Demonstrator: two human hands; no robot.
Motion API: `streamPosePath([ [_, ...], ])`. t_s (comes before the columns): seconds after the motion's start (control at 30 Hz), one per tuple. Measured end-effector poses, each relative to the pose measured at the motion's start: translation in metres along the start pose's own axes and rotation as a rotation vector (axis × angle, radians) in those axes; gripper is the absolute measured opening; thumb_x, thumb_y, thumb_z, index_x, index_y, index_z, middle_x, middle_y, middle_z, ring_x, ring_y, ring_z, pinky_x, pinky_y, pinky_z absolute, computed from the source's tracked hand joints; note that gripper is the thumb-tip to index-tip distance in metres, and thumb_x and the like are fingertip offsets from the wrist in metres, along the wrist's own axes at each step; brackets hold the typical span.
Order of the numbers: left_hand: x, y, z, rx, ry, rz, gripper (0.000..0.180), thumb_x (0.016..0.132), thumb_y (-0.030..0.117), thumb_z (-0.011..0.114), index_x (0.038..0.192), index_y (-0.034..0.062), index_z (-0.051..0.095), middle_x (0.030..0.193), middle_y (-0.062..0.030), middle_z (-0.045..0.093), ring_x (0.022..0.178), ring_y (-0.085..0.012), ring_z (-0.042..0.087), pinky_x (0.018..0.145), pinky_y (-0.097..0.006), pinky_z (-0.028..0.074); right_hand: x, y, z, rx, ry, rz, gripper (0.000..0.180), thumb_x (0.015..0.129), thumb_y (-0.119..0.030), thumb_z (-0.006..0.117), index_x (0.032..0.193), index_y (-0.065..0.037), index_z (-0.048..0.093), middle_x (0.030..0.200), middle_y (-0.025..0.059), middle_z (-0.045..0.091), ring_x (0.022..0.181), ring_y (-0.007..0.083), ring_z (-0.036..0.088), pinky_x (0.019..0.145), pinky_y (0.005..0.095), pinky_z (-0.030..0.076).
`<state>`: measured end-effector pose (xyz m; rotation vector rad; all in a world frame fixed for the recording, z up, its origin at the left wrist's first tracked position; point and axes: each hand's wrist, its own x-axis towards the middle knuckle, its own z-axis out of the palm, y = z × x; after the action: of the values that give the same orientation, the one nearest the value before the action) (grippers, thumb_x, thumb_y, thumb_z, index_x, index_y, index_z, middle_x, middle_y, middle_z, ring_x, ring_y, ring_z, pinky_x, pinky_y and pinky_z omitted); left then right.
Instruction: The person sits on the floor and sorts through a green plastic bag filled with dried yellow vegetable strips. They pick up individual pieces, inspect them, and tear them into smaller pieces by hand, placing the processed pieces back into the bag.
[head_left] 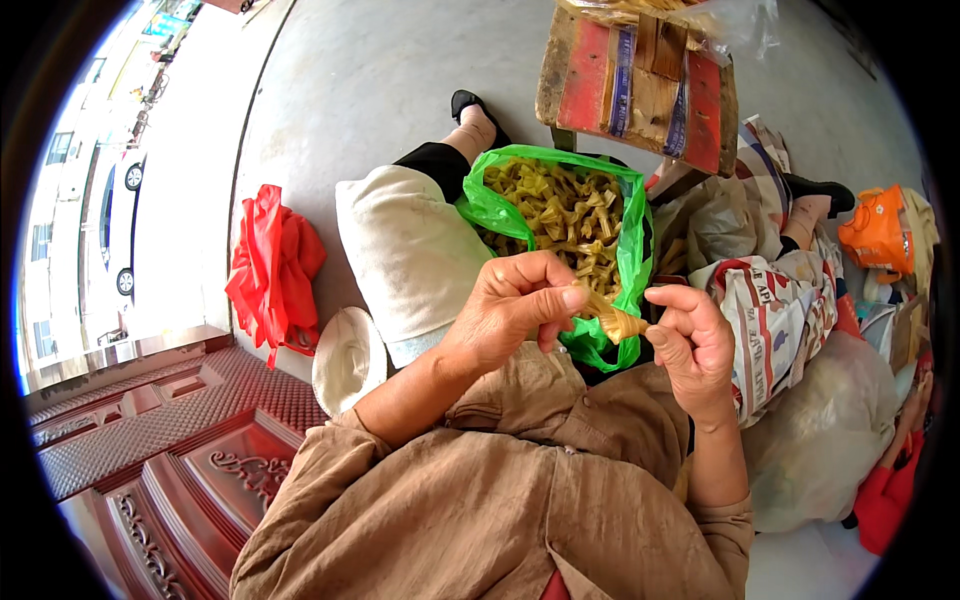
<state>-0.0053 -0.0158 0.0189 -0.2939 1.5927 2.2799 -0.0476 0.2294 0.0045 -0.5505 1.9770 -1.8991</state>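
A yellowish-tan knotted strip (618, 322) is stretched between my two hands, above the near edge of a bright green plastic bag (490, 205). My left hand (520, 305) pinches its left end between thumb and index finger. At its right end, my right hand (693, 345) grips the tip with thumb and fingers, the other fingers curled. Inside the open bag lies a heap of similar knotted pieces (565, 210). The bag stands between my legs, and my left thigh has a pale cloth (410, 250) over it.
Ahead stands a wooden bench (580, 80) with a wood block and clear plastic on top. To the left are a red bag (272, 270), a white hat (348, 360) and a carved red door panel (200, 480). Printed sacks (770, 320), a translucent bag (825, 430) and an orange bag (877, 232) crowd the right.
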Motion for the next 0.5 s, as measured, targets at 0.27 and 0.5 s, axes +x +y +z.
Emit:
streamPosePath([
  [0.27,0.010,0.029,-0.018,0.743,-0.050,0.298,0.043,0.101,0.036,0.061,0.123,-0.0009,0.064,0.112,-0.0118,0.070,0.103,-0.0210,0.067,0.094,-0.036,0.051,0.015,-0.012,0.002,-0.871,-0.066,-0.657,0.019,0.071,-0.003,0.072,0.086,-0.007,0.061,0.080,0.0029,0.060,0.079,0.0225,0.061,0.071,0.0366,0.052],
  [0.5,0.007,0.003,0.013,1.438,-0.357,0.729,0.016,0.076,0.015,0.065,0.089,0.0064,0.059,0.080,-0.0057,0.056,0.072,-0.0240,0.060,0.064,-0.038,0.049,0.007,-0.016,0.010,-1.050,-0.094,-0.786,0.010,0.080,-0.006,0.066,0.086,-0.004,0.058,0.070,0.0019,0.050,0.057,0.0166,0.049,0.051,0.0304,0.038],
])
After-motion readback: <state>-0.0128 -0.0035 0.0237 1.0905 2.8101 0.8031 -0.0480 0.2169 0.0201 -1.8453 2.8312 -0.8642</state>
